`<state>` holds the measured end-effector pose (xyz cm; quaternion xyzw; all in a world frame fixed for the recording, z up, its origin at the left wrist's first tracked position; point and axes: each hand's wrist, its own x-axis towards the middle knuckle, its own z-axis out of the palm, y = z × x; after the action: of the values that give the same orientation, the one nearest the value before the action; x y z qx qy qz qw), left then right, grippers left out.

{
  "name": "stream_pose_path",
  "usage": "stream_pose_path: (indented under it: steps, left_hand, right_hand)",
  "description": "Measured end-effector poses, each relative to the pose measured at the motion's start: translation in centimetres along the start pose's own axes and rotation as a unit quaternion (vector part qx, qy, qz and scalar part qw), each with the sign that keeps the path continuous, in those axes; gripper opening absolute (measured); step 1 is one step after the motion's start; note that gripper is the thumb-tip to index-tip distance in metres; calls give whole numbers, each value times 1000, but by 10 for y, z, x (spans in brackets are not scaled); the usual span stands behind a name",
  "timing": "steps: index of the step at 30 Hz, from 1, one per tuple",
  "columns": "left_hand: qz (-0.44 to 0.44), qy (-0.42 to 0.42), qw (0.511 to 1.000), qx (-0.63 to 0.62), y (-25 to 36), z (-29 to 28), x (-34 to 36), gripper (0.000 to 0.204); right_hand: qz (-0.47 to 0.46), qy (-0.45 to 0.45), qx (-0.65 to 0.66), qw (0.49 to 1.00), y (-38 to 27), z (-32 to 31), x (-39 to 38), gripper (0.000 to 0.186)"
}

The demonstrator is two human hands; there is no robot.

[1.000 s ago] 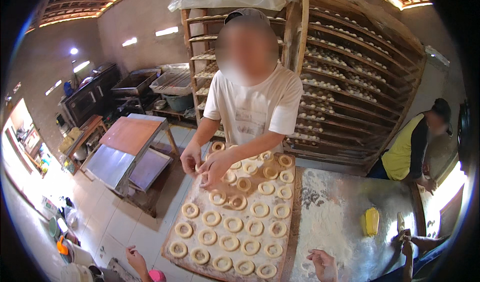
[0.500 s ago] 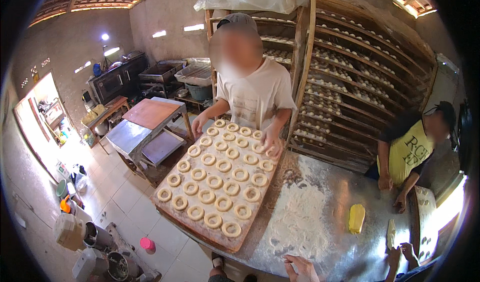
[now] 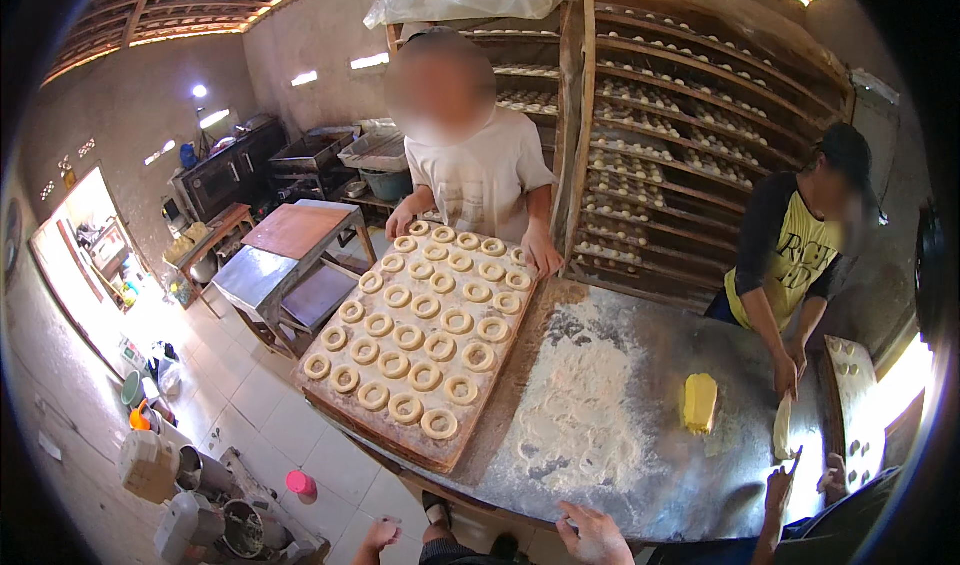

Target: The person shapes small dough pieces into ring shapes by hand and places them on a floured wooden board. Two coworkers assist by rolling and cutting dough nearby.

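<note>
My right hand point(image 3: 592, 533) is at the near edge of the metal worktable point(image 3: 650, 510), fingers apart and pointing left, with nothing in it. Low over the floor, left of it, is my left hand point(image 3: 380, 534), its fingers loosely bent and holding nothing I can see. Beyond my hands lies a floury wooden board point(image 3: 330, 402) with rows of raw dough rings point(image 3: 425, 376). A person point(image 3: 475, 175) across the table has a hand on each side of its far end. White flour point(image 3: 580, 415) is spread beside the board, nearest my right hand.
A yellow block point(image 3: 699, 403), perhaps margarine, sits on the table. At right, another person point(image 3: 790, 240) holds a dough strip point(image 3: 783, 427); someone else's hands point(image 3: 778, 490) are nearer. Behind stand racks point(image 3: 660, 145) of dough pieces. Mixers point(image 3: 190, 525) and a pink container point(image 3: 300, 483) are at left.
My left hand has come into view at the bottom. The far person now grips both sides of the board. The person at right has leaned in and reached the dough strip. The view has shifted slightly.
</note>
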<state>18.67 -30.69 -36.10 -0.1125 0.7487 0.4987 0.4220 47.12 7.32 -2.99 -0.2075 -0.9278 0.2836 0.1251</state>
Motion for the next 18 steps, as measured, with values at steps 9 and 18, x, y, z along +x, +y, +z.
stream_pose_path:
  steps: [9, 18]
  left_hand:
    - [-87, -66, 994, -10, -25, 36, -32, 24]
    - [-218, -44, 975, -14, -101, 11, -44, 26]
  right_hand:
    - [-40, -1, -60, 997, 32, 27, -17, 28]
    - [47, -129, -33, 990, 38, 31, -9, 38]
